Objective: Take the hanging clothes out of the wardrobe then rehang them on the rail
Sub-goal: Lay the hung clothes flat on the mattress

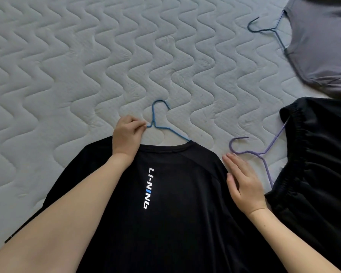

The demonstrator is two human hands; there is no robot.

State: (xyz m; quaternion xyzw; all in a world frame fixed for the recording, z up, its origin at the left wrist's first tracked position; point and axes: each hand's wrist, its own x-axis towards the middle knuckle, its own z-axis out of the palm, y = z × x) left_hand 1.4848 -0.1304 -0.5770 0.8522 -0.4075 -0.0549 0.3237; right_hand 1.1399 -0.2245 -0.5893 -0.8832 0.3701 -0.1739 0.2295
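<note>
A: Where's the black T-shirt [165, 194]?
B: Six o'clock on the mattress [67, 66], blue hanger [153, 115] poking out at twelve.
A: Hands?
B: Left hand [127, 134] pinches that hanger (near its neck); right hand [242, 182] lies flat, fingers straight, on the shirt's shoulder.

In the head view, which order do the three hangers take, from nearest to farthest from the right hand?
1. The purple hanger, just ahead of the right hand.
2. The blue hanger, to the left, in the collar of the black shirt.
3. The navy hanger, far top right, in the grey shirt.
</note>
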